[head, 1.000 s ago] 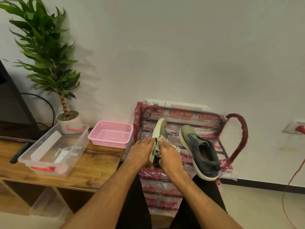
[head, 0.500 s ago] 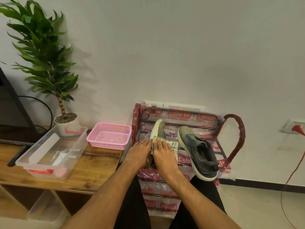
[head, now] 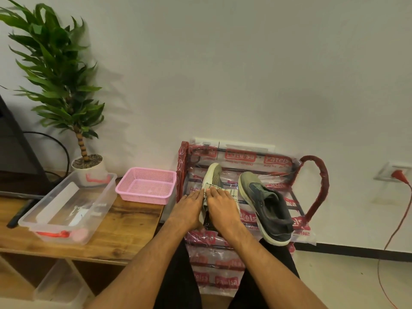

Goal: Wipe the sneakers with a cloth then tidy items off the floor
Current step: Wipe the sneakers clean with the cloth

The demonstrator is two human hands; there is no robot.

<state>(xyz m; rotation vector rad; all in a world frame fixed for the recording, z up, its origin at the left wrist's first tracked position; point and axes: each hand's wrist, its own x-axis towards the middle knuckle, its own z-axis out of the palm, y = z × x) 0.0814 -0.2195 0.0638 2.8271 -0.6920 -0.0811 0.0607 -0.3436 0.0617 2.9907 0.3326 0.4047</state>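
A: Head view: where is the sneaker being wiped?
B: On the wrapped rack (head: 316,186), right beneath both hands. The pale sneaker (head: 213,175) has its long axis running 6 to 12, toe at 12 toward the wall and heel hidden under the wrists.
A: And the hands?
B: The right hand (head: 219,208) lies flat with straight fingers, pressing the cloth (head: 233,195) onto the upper. The left hand (head: 189,208) rests with straight fingers on the shoe's 9 o'clock side, probably steadying it; its thumb is hidden.
A: The other shoe?
B: The grey sneaker (head: 265,206) lies at 3 o'clock of the right hand, the nearer one, with its toe toward 11 and heel toward 5.
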